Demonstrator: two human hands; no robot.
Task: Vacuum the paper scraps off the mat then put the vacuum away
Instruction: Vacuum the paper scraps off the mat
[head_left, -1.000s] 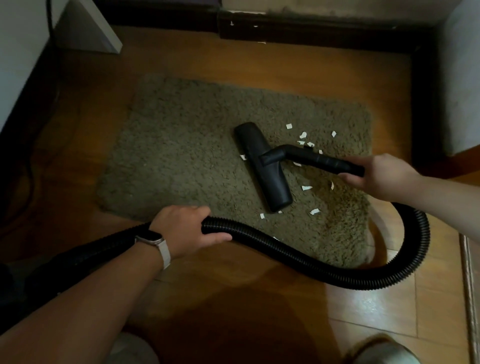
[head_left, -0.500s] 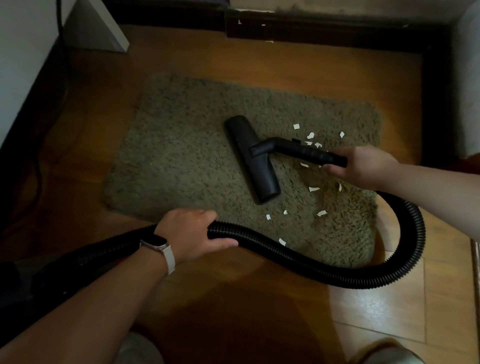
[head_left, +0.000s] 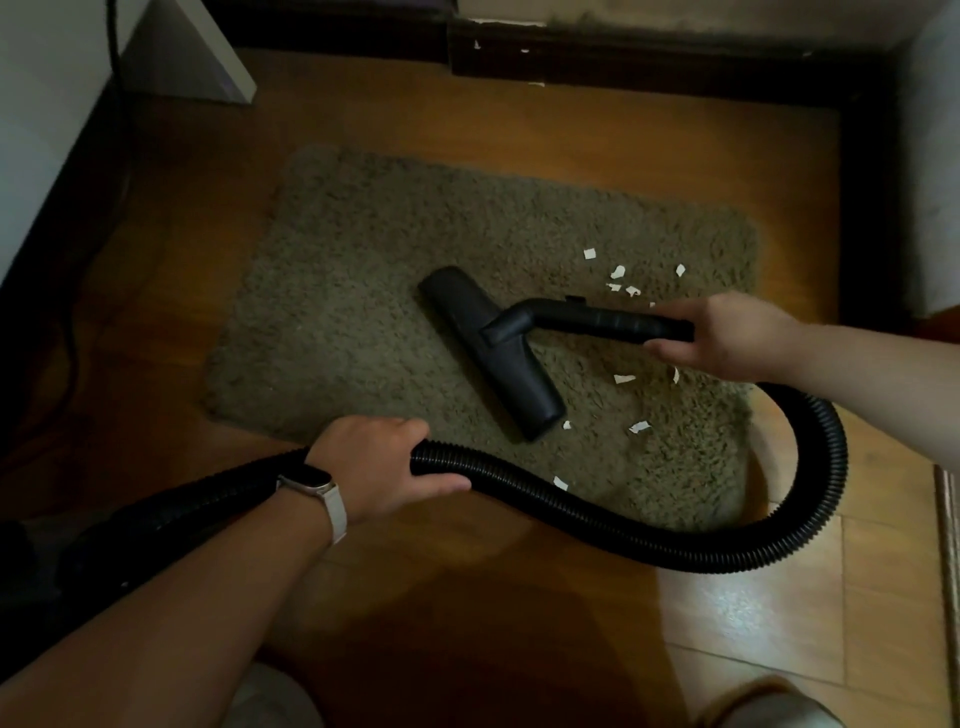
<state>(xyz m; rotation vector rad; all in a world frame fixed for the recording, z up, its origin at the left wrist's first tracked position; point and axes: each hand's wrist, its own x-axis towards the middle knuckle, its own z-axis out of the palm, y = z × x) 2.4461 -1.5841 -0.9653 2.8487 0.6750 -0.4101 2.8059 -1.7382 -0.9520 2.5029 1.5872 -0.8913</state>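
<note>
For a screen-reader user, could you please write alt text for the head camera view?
A right hand grips a black vacuum wand whose floor nozzle rests on a shaggy mat, with white paper scraps beside it. The left hand, wearing a watch, grips the ribbed hose, which loops over the wooden floor.

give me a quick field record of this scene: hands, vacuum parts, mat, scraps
left hand: grips the black ribbed hose
right hand: grips the rigid wand
floor nozzle: flat on the mat, near its middle
mat: shaggy, olive-brown, on the wooden floor
paper scraps: white, scattered on the mat's right part, right of the nozzle
task state: scraps remain, vacuuming not yet done
</note>
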